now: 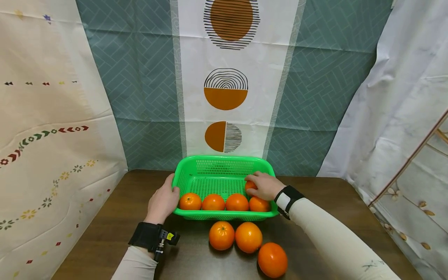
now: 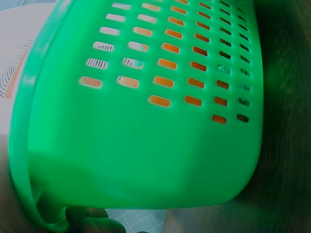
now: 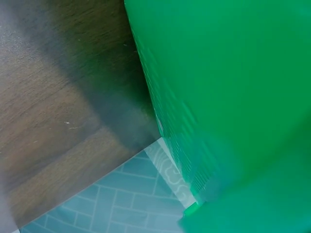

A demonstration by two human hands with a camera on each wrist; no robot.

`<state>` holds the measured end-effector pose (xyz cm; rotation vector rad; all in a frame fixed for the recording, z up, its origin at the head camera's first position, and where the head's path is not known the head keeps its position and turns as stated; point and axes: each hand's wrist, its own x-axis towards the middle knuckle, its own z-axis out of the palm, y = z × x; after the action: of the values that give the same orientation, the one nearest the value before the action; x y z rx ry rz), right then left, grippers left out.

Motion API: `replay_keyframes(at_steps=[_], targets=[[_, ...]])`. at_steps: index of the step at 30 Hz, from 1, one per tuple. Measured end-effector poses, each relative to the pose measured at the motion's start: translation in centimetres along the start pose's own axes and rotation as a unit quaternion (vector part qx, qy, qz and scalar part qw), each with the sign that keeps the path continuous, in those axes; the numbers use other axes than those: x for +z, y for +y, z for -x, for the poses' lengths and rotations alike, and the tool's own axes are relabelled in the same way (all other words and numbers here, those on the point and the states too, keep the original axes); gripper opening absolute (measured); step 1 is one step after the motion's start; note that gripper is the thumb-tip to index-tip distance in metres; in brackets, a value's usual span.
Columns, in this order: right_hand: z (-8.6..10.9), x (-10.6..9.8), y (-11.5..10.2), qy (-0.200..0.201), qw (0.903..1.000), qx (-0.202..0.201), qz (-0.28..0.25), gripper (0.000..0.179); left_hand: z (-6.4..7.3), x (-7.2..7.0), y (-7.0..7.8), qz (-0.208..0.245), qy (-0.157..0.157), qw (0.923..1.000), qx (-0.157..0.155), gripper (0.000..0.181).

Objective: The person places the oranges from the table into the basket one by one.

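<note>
A green perforated plastic basket (image 1: 227,181) stands at the back of the table. My left hand (image 1: 163,200) grips its left rim, the thumb over the edge; in the left wrist view, fingertips (image 2: 99,224) show below the basket wall (image 2: 131,150). Inside the basket at the right, my right hand (image 1: 267,186) holds an orange (image 1: 250,186), partly covered by the fingers. Several oranges, among them one at the left (image 1: 190,201) and one under my right hand (image 1: 259,204), line the near side of the basket. The basket wall (image 3: 233,87) fills much of the right wrist view.
On the table (image 1: 105,217) in front of the basket lie three more oranges: one at the left (image 1: 221,235), one beside it (image 1: 249,237) and one nearer at the right (image 1: 272,260). A patterned curtain (image 1: 150,97) hangs right behind the basket.
</note>
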<state>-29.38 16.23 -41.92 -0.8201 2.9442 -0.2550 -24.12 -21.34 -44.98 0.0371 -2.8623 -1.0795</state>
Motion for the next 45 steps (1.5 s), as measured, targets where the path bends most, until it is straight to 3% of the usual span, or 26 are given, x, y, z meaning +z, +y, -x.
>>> replay_keyframes(at_steps=[35,45], targets=[[1.0,-0.3,0.3,0.017,0.9997,-0.009,-0.017,0.042,0.0,0.1,0.1,-0.004,-0.007,1.0,0.0,0.062],[2.0,-1.6,-0.6,0.036,0.9988,-0.03,-0.018,0.041,-0.1,0.0,0.3,-0.001,-0.001,1.0,0.003,0.062]])
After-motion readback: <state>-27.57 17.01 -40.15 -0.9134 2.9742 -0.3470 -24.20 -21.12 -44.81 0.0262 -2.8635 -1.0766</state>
